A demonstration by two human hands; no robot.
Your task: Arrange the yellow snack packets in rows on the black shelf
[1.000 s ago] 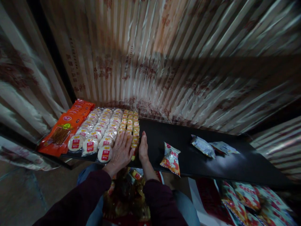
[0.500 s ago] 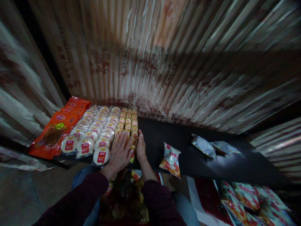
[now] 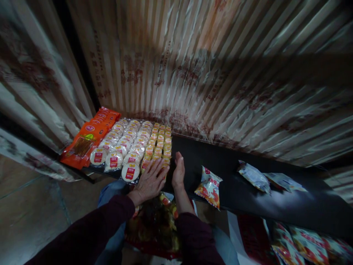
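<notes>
Left hand (image 3: 151,179) on three yellow packet rows (image 3: 158,142), three white rows (image 3: 127,142) alongside.

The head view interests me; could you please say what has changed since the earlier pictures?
The left hand has moved toward the front edge of the black shelf, uncovering more small yellow wrapped packets; the right hand has eased slightly away from their side. The flat orange packets, round white wrapped crackers and single white-and-orange bag stayed put.

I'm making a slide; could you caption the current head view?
Left hand on small yellow packets, right hand edge-on beside them, over a black shelf.
</notes>
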